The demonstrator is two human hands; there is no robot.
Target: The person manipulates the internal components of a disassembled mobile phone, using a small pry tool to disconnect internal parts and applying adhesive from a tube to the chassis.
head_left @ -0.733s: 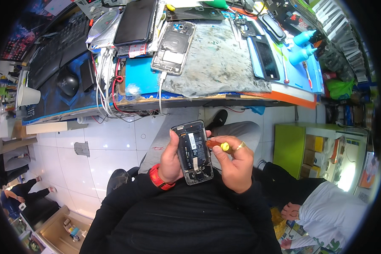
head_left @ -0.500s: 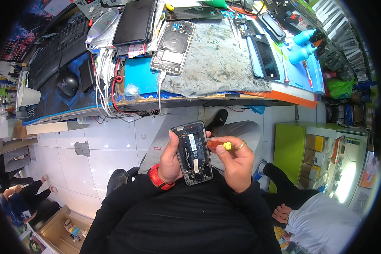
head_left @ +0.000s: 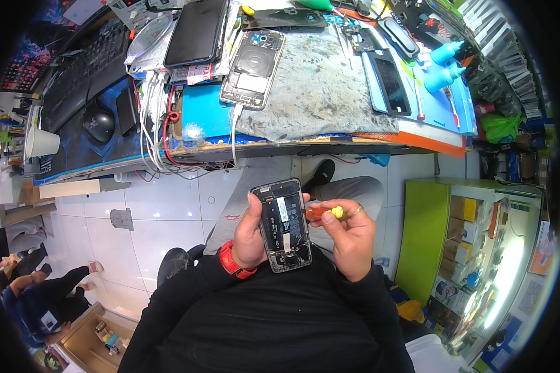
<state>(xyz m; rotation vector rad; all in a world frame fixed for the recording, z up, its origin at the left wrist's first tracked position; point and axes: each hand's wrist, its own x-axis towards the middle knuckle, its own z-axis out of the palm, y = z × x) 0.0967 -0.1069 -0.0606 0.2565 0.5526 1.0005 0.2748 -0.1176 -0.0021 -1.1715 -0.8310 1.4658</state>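
My left hand (head_left: pixel 249 233), a red band at its wrist, is closed round the edges of an opened phone (head_left: pixel 285 227). The phone's inside faces up, with a dark battery and a pale strip showing. Against the phone's right edge my right hand (head_left: pixel 353 239) pinches a short orange tool with a yellow knob (head_left: pixel 336 212). Its working tip is hidden at the phone's side. Both hands are in front of my body, below the bench edge.
On the bench, a grey mat (head_left: pixel 317 87) lies beside another opened phone (head_left: pixel 252 69) with a white cable plugged in. Blue bottles (head_left: pixel 443 77) stand at the right; a mouse (head_left: pixel 99 125) is at the left. A green-sided cabinet (head_left: pixel 424 233) stands right of me. People are at lower left.
The orange tool and my right hand have shifted slightly right. The person at the lower right has mostly left view, and a person at the left has moved.
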